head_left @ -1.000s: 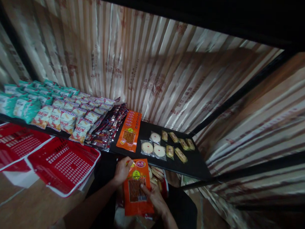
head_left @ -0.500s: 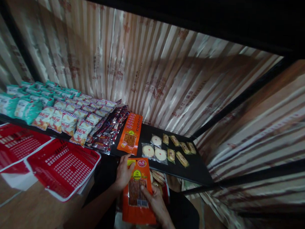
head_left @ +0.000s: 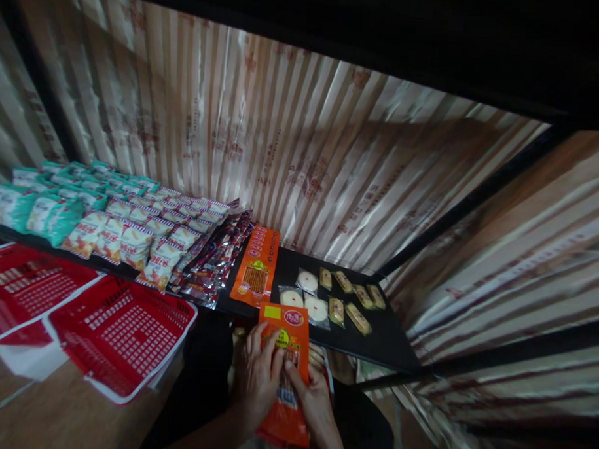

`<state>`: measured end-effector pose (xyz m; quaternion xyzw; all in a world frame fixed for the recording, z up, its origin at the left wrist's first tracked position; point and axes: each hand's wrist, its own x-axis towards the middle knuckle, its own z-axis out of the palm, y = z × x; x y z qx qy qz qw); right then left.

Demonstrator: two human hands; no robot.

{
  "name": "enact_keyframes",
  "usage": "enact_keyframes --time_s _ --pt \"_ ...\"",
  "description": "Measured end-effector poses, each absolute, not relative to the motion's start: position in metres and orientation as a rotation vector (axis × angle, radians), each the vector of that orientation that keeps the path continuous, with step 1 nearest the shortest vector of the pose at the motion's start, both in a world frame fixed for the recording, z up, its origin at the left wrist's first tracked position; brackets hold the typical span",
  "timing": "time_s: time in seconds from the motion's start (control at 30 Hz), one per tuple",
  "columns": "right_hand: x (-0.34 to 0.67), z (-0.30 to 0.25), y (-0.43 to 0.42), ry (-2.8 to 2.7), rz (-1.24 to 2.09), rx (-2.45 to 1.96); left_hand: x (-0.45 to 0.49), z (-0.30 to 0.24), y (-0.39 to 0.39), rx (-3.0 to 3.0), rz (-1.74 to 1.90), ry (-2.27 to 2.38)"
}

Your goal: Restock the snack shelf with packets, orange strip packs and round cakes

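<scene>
Head view of a low black shelf (head_left: 374, 340) and the two hands in front of it. I see the orange packet (head_left: 285, 397) held before the front edge of the shelf, its printed face toward my camera and its top overlapping that edge in the view. The right hand (head_left: 317, 397) is closed on the packet's right side, thumb across the front; its other fingers are largely hidden. The left hand (head_left: 261, 375) lies over the packet's left part, fingers extended and only slightly parted, touching the front; I cannot tell whether it grips. Wrapped pieces (head_left: 317, 357) show partly behind the packet, below the shelf.

On the shelf, a second orange packet (head_left: 255, 269) lies flat, running from near the rear edge to the front edge. To its right I find three round white packs (head_left: 307, 281) and six small yellowish packs (head_left: 336, 311), the latter nearer the right end. To its left stand, in order, dark red packets (head_left: 213, 264), white bags (head_left: 161, 262) and teal bags (head_left: 59, 216), the last toward the left end. Two red baskets (head_left: 128, 333) sit below the front edge at left.
</scene>
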<state>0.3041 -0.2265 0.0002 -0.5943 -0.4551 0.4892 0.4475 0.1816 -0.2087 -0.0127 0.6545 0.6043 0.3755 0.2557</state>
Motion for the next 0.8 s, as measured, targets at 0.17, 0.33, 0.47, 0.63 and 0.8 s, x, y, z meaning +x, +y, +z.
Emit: enact_keyframes --time_s 0.17,0.33,0.47,0.63,0.8 --pt "0.301 0.009 -0.223 -1.129 1.152 -1.488 0.187 -0.010 -0.219 1.717 0.986 1.597" --pt "0.295 0.023 -0.222 -1.312 1.020 -1.481 0.185 -0.001 -0.223 1.653 0.982 1.515" --pt "0.285 0.033 -0.224 -1.436 0.959 -1.487 0.184 0.001 -0.225 1.593 1.024 1.477" --pt "0.275 0.035 -0.226 -1.483 0.906 -1.513 0.182 0.001 -0.225 1.439 1.064 1.411" --pt "0.276 0.031 -0.228 -1.371 0.929 -1.529 0.179 -0.002 -0.221 1.314 1.055 1.396"
